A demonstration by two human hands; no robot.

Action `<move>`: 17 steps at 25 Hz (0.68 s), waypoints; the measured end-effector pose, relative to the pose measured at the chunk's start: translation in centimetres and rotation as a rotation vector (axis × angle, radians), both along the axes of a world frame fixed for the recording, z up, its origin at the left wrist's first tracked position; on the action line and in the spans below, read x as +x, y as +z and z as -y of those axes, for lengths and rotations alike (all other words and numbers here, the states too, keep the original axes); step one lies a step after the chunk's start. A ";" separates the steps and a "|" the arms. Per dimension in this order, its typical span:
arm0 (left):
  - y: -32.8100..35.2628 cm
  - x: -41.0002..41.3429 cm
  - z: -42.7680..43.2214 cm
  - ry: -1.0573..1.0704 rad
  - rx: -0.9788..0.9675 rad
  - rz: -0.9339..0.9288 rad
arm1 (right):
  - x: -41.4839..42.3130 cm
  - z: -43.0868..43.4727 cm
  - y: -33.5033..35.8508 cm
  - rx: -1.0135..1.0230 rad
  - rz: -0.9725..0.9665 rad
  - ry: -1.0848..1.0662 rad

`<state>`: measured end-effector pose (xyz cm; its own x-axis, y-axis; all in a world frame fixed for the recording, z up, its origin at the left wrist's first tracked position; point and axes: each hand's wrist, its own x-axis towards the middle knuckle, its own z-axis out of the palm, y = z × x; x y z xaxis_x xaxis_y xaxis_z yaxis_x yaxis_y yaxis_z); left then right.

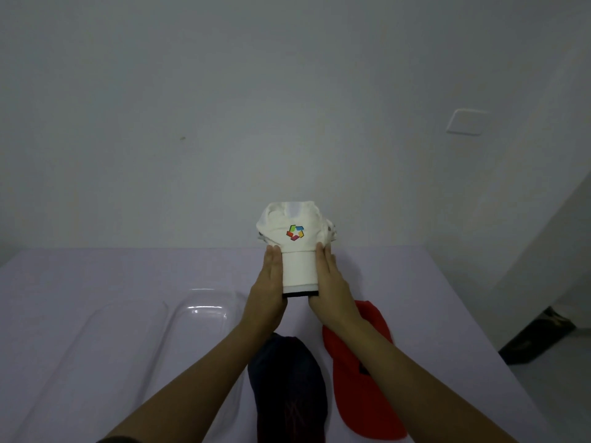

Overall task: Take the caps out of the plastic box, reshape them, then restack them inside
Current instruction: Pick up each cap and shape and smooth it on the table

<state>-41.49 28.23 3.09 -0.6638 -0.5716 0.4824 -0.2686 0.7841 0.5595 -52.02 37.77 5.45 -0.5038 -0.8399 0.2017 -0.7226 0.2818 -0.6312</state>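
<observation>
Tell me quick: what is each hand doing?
Left hand: open, flat, pressing the brim of the white fabric cap with colourful logo.
Right hand: open, pressing the brim's other side.

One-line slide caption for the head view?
Left hand and right hand press the brim of the white cap; navy cap and red cap lie nearer, plastic box at left.

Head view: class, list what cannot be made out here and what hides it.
All head view:
- White cap: brim edges covered by left hand and right hand.
- Navy cap: marking too dark; bottom edge cuts it.
- Red cap: middle hidden under the right forearm.
- Plastic box: clear walls, outline faint.
</observation>
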 end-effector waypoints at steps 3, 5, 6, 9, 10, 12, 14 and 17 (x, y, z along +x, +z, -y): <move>-1.6 -0.1 -0.1 0.042 0.029 0.099 | 0.6 0.1 -1.6 0.026 -0.003 -0.024; -1.1 -0.5 -1.0 -0.023 0.122 0.116 | 0.8 -0.4 -2.4 0.009 -0.002 -0.047; -0.8 -0.6 -1.5 -0.050 0.183 0.134 | 0.9 -0.6 -2.5 0.019 0.005 -0.053; -1.8 -1.4 -2.4 -0.087 0.305 0.117 | 1.0 -0.7 -3.4 -0.019 0.045 -0.072; -2.4 -1.4 -2.5 -0.085 0.304 0.122 | 1.2 -0.8 -3.5 -0.013 0.077 -0.070; -3.4 -1.2 -2.4 -0.102 0.377 0.178 | 1.4 -0.8 -4.4 -0.007 0.143 -0.041; -3.9 -0.6 -2.6 -0.128 0.397 0.099 | 1.9 -0.8 -5.8 -0.016 0.222 -0.032; -4.9 -0.4 -2.5 -0.093 0.352 -0.015 | 2.4 -0.5 -7.4 -0.043 0.363 -0.052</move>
<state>-41.92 30.71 -1.77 -0.7149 -0.6422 0.2765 -0.1953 0.5631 0.8030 -49.57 38.26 -1.98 -0.5911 -0.8058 0.0361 -0.4347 0.2805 -0.8558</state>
